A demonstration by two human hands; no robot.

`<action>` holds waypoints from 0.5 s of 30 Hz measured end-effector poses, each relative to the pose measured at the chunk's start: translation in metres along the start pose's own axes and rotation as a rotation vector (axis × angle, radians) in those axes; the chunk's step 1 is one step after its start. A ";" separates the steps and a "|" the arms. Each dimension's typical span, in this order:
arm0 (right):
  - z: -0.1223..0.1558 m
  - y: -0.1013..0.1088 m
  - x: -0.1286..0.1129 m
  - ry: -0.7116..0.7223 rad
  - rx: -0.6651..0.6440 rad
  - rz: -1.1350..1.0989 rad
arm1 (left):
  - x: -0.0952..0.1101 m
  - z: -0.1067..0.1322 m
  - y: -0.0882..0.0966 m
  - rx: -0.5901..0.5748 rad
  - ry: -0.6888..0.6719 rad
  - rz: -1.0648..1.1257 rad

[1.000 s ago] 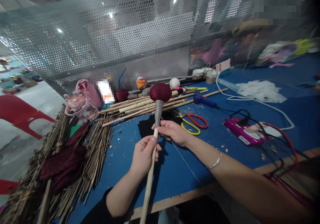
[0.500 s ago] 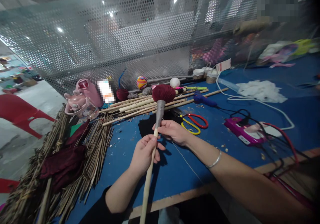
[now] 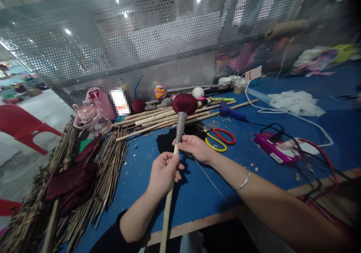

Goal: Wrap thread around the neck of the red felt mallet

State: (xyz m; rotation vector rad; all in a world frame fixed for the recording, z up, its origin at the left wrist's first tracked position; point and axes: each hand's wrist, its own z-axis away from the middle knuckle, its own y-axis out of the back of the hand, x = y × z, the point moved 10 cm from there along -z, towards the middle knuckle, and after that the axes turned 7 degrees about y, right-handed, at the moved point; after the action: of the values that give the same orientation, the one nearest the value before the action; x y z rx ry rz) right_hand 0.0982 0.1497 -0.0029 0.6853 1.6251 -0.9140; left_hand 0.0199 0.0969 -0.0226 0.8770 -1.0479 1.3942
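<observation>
My left hand [image 3: 161,174] is closed around a pale wooden stick [image 3: 166,217], thumb on top. The stick's far end carries a round dark red fabric head [image 3: 185,104]. Below that head, grey thread wrapping [image 3: 181,127] covers the neck in a tapering sleeve. At the lower end of the wrapping, my right hand [image 3: 196,148] pinches thread against the stick. A thin loose thread [image 3: 211,181] trails from under this hand toward the table's front edge. Black cloth [image 3: 166,142] lies behind the hands. Scissors [image 3: 216,140] with one yellow and one red handle rest right of it.
Several bare sticks [image 3: 146,130] lie across the blue table [image 3: 197,204]. Bundled twigs [image 3: 109,185] with dark red cloth [image 3: 72,185] are at left. A blue glue gun [image 3: 232,112], a purple power strip [image 3: 275,149] with cords, and white material [image 3: 296,103] sit at right. Mesh panel [image 3: 169,38] behind.
Both hands keep nearly the same place on the stick. My left fingers and the stick have shifted very slightly, and the whole view has moved a little.
</observation>
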 end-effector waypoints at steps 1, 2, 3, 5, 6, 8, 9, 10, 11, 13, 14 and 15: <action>0.001 -0.001 0.000 -0.006 -0.013 -0.007 | -0.002 0.000 -0.005 -0.052 0.020 0.033; 0.001 -0.002 0.000 -0.008 -0.021 -0.017 | -0.004 0.000 -0.009 -0.103 0.046 0.058; 0.002 -0.003 0.000 -0.007 -0.025 -0.024 | -0.007 0.000 -0.014 -0.150 0.076 0.071; 0.002 -0.004 -0.001 0.009 -0.019 -0.031 | -0.010 0.001 -0.017 -0.188 0.109 0.046; 0.002 -0.003 -0.001 0.018 -0.007 -0.026 | -0.008 0.001 -0.015 -0.165 0.083 0.002; 0.001 -0.002 0.000 0.025 0.019 -0.004 | 0.004 0.001 -0.004 -0.040 -0.041 -0.122; 0.001 -0.001 0.001 0.024 0.032 0.006 | 0.011 0.002 0.003 0.038 -0.109 -0.181; 0.000 0.000 0.002 0.021 0.046 0.015 | 0.016 0.004 0.007 0.103 -0.159 -0.228; 0.000 0.001 0.003 0.017 0.058 0.022 | 0.017 0.005 0.010 0.139 -0.176 -0.254; 0.000 0.002 0.003 0.011 0.062 0.020 | 0.011 0.003 0.009 0.131 -0.126 -0.237; 0.000 0.001 0.003 0.009 0.054 0.011 | 0.007 0.002 0.006 0.095 -0.088 -0.200; 0.000 0.000 0.003 0.008 0.039 -0.004 | 0.004 0.001 0.003 0.050 -0.056 -0.147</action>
State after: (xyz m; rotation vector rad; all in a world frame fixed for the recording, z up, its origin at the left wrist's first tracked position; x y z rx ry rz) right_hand 0.0978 0.1496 -0.0057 0.7137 1.6204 -0.9492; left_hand 0.0169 0.0976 -0.0192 1.0145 -0.9738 1.2837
